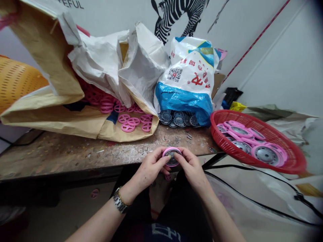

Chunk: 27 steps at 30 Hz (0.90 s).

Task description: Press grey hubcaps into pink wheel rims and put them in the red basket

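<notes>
Left hand (148, 166) and right hand (191, 164), fingers pinched shut around the pink-rimmed grey wheel (172, 157), hold it at the edge of the counter (111, 158). At twelve o'clock, the blue-and-white bag (185, 79) bears a QR code, red Chinese characters and "®"; wall lettering at eleven ends "TEFUL".

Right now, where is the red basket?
In the head view, the red basket sits on the right, beside the blue-and-white bag, with pink-rimmed discs inside.

Glossy plastic bag (186, 80), creased brown paper sack (75, 122), rough, worn wooden tabletop (83, 151)
</notes>
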Motion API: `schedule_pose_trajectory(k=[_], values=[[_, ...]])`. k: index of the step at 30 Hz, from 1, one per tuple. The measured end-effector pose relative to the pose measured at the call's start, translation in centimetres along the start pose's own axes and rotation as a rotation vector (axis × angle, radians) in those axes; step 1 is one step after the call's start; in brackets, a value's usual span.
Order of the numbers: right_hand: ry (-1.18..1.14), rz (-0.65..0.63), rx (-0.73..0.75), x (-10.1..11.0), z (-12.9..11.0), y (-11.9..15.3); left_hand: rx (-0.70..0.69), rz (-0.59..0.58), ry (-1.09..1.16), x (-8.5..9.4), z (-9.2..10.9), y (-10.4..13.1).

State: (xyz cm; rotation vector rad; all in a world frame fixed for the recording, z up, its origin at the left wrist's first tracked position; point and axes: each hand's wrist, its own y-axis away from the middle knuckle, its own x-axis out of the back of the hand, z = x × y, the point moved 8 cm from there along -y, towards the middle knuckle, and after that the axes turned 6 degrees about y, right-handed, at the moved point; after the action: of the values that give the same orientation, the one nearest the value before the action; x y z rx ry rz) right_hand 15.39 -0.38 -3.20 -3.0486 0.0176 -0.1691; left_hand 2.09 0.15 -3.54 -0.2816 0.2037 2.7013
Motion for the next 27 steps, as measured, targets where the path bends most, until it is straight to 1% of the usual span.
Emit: schedule_pose_trajectory(k=[9,14,17,20,23,25,27], values=[[-0.007,0.013,-0.009,1.0,0.0,1.1,0.008,-0.009,-0.003,-1.3,-0.1,0.1],[0.004,0.020,-0.023,1.7,0.3,1.6,-0.043,-0.021,-0.096,-1.9,0.3,0.3],[0.023,0.022,-0.015,1.9,0.5,2.0,-0.055,-0.035,-0.171,-2.3,0.2,0.4],[0.057,0.044,0.038,1.9,0.2,2.4,-0.088,-0.006,-0.221,-2.5,0.0,0.5],[0.110,0.118,0.084,2.1,0.0,2.8,-0.134,0.042,-0.253,-2.4,0.1,0.5],[0.115,0.142,0.092,2.0,0.2,2.9,-0.160,0.061,-0.279,-2.3,0.2,0.5],[0.091,0.134,0.081,1.7,0.6,2.7,-0.145,0.054,-0.281,-2.1,0.1,0.3]])
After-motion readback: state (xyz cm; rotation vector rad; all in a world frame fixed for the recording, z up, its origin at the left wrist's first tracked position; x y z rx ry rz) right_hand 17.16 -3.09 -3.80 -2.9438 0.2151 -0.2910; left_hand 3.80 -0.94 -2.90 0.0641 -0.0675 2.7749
